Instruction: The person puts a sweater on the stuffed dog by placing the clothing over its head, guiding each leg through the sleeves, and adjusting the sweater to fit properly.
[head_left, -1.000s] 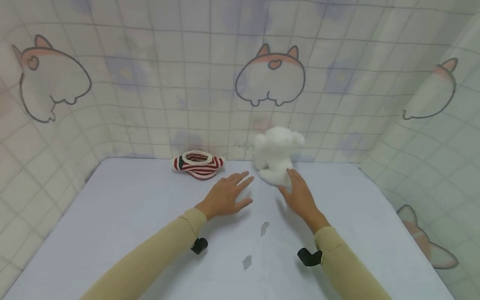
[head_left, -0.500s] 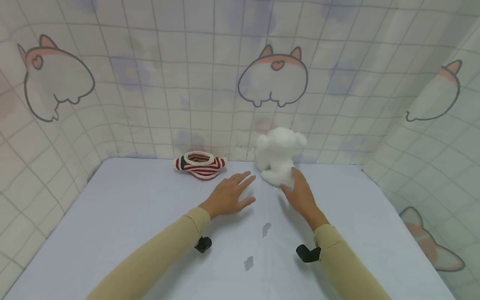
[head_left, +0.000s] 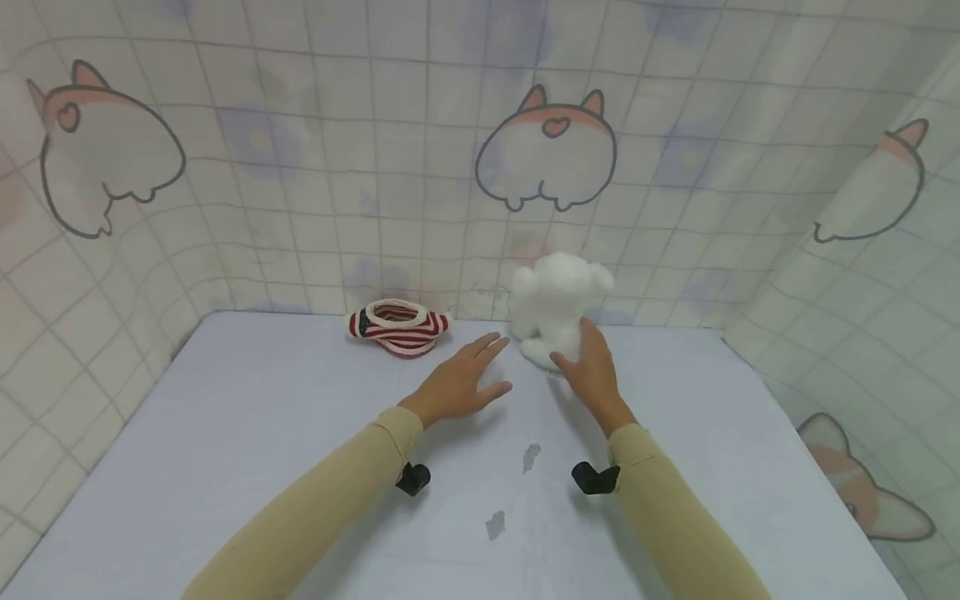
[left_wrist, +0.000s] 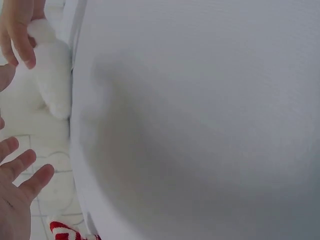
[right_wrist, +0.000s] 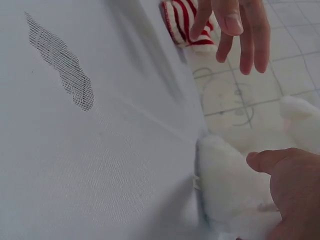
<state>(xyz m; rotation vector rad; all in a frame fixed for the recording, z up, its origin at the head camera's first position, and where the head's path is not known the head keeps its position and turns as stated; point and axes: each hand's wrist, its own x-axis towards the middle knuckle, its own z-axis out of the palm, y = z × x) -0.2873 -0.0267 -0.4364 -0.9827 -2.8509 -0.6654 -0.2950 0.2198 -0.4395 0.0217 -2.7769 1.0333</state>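
A white plush toy (head_left: 558, 304) sits upright at the back of the table, its back toward the head camera. My right hand (head_left: 592, 367) is at its right rear, thumb and fingers spread on either side of its lower body. In the right wrist view the straight thumb (right_wrist: 267, 160) lies against the white fur; some fingers are hidden. My left hand (head_left: 461, 379) hovers over the table left of the toy, fingers spread, holding nothing. A red and white striped knitted pet sweater (head_left: 399, 327) lies beyond it at the back left, neck opening up.
The white table (head_left: 262, 433) carries two small grey patches (head_left: 495, 525) on its surface. Behind and at both sides hangs a gridded curtain (head_left: 420, 192) printed with cartoon corgis. Each sleeve has a black wrist camera (head_left: 596, 479) under it.
My right hand has moved slightly forward and left, in against the toy's lower body. The left hand stays nearly in place, fingers still spread. Toy and sweater have not moved.
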